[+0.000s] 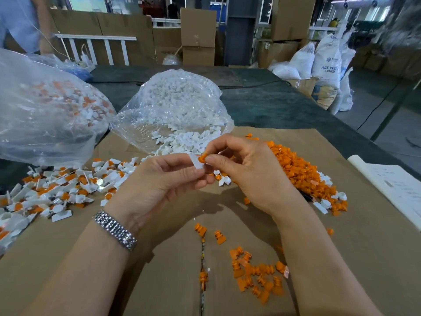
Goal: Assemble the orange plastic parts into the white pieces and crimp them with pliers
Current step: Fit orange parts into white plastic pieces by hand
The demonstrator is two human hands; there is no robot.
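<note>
My left hand pinches a small white piece above the cardboard. My right hand pinches an orange plastic part and holds it against the top of that white piece. A heap of loose orange parts lies just right of my right hand. Loose white pieces spill from an open clear bag behind my hands. Joined white-and-orange pieces are piled at the left. No pliers are visible.
A second clear bag of joined pieces sits at far left. Scattered orange parts lie near my right forearm. Papers rest at the right edge of the brown cardboard. A person stands at back left.
</note>
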